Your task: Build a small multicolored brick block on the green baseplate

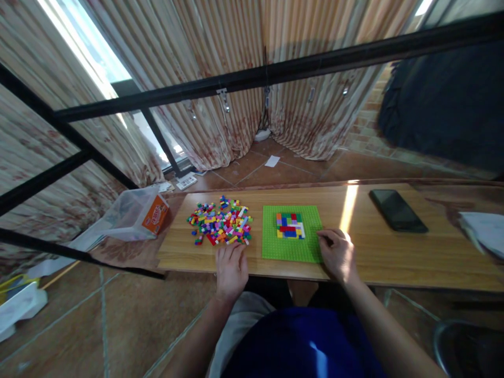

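My left hand [232, 269] rests at the table's front edge, its fingers bent down and slightly apart beside a pile of small coloured toy bricks [222, 223]. No brick shows in it. My right hand [337, 254] is closed at the right edge of a green baseplate [271, 249], thumb and fingers drawn together. Anything between those fingertips is hidden or too small to make out. On the middle of the baseplate sits a roughly square patch of joined bricks [290, 226] in red, blue, yellow, white, green and orange.
A black phone [397, 210] lies on the wooden table [366, 257] at right. White papers [484, 231] sit beyond it. Left of the table stands a clear plastic box [132, 212] with an orange label. A black metal bar [244, 81] crosses in front of the curtains.
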Available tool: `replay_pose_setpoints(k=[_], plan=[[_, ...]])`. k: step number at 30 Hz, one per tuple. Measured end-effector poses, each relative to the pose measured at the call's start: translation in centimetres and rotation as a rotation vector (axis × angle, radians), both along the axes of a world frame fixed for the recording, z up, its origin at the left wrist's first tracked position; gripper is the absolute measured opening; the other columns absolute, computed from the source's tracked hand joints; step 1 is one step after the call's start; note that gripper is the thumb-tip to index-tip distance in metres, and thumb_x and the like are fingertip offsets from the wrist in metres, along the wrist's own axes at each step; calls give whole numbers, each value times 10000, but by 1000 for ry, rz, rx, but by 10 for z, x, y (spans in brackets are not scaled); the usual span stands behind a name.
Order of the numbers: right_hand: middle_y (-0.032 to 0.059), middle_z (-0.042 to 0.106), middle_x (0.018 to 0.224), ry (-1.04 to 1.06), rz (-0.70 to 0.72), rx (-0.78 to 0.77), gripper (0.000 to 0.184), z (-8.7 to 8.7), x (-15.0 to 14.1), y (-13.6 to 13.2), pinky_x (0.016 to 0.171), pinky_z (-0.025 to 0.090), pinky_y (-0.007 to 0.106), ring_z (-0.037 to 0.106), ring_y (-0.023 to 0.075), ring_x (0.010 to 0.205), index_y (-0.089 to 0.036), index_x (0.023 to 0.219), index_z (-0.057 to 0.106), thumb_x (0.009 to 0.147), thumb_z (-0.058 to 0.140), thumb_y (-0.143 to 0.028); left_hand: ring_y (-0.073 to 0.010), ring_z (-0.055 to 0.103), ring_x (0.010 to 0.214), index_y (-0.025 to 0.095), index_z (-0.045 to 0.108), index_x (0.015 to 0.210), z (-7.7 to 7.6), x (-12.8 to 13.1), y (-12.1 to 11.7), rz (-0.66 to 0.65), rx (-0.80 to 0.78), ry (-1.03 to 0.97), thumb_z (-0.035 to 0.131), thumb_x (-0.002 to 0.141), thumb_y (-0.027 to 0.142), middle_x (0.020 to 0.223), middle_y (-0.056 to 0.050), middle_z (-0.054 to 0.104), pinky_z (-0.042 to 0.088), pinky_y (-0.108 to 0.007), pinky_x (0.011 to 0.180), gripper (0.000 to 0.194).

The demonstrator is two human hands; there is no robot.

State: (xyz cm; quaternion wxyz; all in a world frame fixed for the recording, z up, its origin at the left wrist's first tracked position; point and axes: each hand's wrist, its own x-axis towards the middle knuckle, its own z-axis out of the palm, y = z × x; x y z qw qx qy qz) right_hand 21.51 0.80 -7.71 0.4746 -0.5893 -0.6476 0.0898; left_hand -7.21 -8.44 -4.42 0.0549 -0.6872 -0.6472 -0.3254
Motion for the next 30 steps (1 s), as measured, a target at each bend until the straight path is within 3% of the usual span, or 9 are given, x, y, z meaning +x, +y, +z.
replay_pose_setpoints(k=[8,17,30], plan=[[80,693,857,-18,-12,-4,213,0,0,0,783,509,383,622,235,827,-199,769,723,800,528,-279,-248,599,982,183,650,956,-3,-47,6,174,38,-88,500,872,230,973,-95,670,462,-424,916,178],[84,693,863,-12,-14,-15,209,3,-1,0,783,510,385,619,236,831,-194,774,722,798,532,-276,-252,592,978,177,646,954,-9,-37,9,142,17,-111,502,875,248,987,-102,670,467,-420,902,179],[81,691,867,-27,-6,-8,202,2,-1,0,794,508,384,620,232,839,-195,782,725,800,530,-244,-248,607,1001,197,636,928,-18,-43,11,151,1,-152,482,867,235,977,-94,657,484,-411,913,169]])
